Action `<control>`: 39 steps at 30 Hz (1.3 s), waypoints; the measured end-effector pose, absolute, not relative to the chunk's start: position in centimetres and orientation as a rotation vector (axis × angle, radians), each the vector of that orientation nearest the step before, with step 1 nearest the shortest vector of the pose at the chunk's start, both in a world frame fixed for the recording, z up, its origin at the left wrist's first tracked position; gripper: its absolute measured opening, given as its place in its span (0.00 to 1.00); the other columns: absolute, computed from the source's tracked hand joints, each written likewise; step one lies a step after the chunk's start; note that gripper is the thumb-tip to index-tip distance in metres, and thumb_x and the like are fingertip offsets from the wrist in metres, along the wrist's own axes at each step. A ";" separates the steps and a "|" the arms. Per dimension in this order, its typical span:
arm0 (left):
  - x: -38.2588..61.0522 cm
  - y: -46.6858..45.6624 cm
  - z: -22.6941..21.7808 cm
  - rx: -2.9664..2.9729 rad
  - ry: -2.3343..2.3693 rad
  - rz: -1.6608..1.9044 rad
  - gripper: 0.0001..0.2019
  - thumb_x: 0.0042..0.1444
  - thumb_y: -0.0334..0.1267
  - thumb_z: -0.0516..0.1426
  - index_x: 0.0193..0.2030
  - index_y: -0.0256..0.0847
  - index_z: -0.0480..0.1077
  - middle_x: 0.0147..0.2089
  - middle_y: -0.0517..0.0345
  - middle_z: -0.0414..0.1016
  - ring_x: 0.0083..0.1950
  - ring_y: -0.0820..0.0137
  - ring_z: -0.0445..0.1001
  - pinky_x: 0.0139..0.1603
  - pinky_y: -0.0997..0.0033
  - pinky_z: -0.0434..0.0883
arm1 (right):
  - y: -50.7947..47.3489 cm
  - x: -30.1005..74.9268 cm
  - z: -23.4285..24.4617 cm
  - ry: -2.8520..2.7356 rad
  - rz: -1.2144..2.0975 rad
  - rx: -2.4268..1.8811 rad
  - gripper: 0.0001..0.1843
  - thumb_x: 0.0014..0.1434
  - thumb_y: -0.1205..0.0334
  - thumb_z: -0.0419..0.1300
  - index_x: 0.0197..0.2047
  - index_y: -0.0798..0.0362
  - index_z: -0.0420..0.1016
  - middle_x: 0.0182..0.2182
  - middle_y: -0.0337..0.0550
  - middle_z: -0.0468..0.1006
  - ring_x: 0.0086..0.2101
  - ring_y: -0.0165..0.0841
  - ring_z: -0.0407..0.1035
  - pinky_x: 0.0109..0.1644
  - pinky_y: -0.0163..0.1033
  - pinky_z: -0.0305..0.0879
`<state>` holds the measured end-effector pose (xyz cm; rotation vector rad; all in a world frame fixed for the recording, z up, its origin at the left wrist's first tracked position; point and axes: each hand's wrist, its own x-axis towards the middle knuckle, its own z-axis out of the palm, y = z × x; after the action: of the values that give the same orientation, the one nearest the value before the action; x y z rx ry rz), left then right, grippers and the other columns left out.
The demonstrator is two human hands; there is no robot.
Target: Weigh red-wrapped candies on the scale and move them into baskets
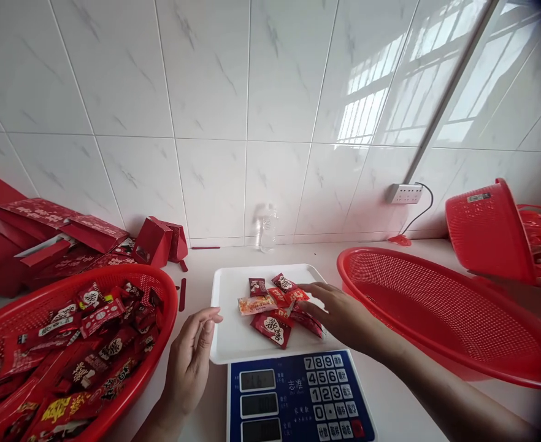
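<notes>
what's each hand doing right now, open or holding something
Left hand: open, loosely curled, nothing visible in it, at the white tray.
Right hand: at the packets; whether it grips one cannot be told.

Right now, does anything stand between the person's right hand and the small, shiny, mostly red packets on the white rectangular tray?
Nothing visible does: the right hand reaches over the right edge of the tray to the packets; contact is unclear. The left hand is at the opposite edge.

The left hand (190, 356) is showing bare, slender fingers (199, 317) and a rounded thumb (205, 337), with a bare wrist below. The right hand (339, 310) is also appearing bare, joining a long, smooth, uncovered right forearm (420, 380).
</notes>
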<state>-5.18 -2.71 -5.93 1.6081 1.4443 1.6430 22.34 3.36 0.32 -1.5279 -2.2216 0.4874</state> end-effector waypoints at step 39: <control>-5.8 -2.9 -3.2 0.711 0.523 1.575 0.35 0.59 0.68 0.42 0.68 0.54 0.55 0.68 0.51 0.61 0.66 0.54 0.62 0.60 0.52 0.65 | -1.9 27.3 -3.8 -0.822 1.448 -0.713 0.43 0.56 0.24 0.37 0.68 0.35 0.51 0.66 0.43 0.58 0.64 0.44 0.51 0.66 0.60 0.49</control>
<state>-5.84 -2.93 -3.19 0.7110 0.5228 1.5754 27.33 -1.86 -3.79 -0.7133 -0.8224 1.4476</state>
